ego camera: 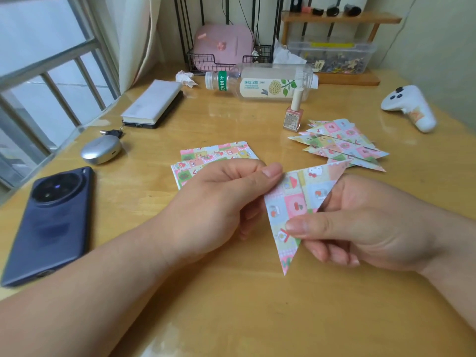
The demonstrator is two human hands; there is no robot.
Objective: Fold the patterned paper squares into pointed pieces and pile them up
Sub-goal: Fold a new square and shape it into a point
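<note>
Squares point(206, 157) not yet folded lie on the worktop point(231, 318) just beyond your left hand point(221, 202), whose grip pinches the upper left corner of the pointed piece point(296, 199). That piece sits between both hands, long axis running from its wide far edge to a tip aimed at you, with your right hand point(365, 228) pinching its middle, thumb on top. The finished pile point(342, 145) lies beyond and rightward, nearer that right grip, so it looks best placed to carry the piece across.

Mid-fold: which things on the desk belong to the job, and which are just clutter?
Job: pointed piece, pinched by left hand and right hand; pile of folded pieces; stack of flat patterned squares.
Clutter: phone, earbud case, tea bottle, nail polish, white controller.
</note>
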